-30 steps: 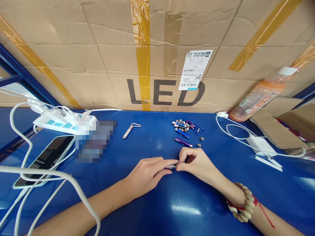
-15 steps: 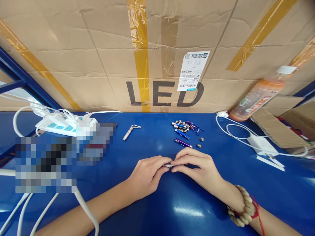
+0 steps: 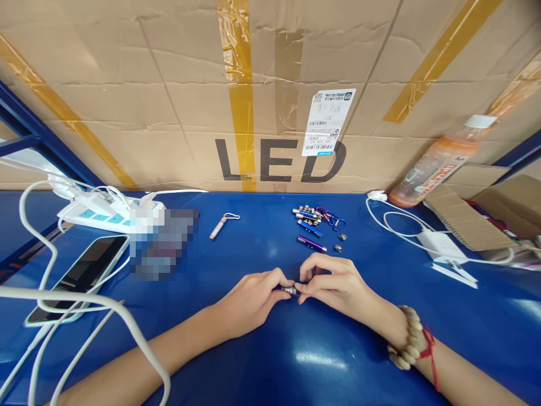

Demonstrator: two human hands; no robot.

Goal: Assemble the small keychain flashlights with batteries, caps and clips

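Between the fingertips of both hands sits a small silver metal piece (image 3: 289, 290), mostly covered by the fingers. My left hand (image 3: 253, 299) pinches its left end between thumb and forefinger. My right hand (image 3: 333, 282) pinches its right end, with the forefinger arched above. Beyond the right hand lie a purple tube (image 3: 311, 243), a blue tube (image 3: 310, 228) and a heap of small metal parts (image 3: 307, 215) with carabiner clips (image 3: 333, 219). Two small silver pieces rest beside them, one being a metal cap (image 3: 337, 248). A pale keychain flashlight (image 3: 218, 226) with a clip lies further left.
On the left are a phone (image 3: 80, 279), white cables (image 3: 139, 338) and a power strip (image 3: 101, 217). A large cardboard box (image 3: 181, 113) closes off the back. At right stand an orange drink bottle (image 3: 435, 163), a white charger (image 3: 439, 243) and an open carton (image 3: 469, 220).
My right hand's forefinger has lifted and bent more, and its grip on the silver piece has shifted. The hands stay close together. The view has moved slightly.
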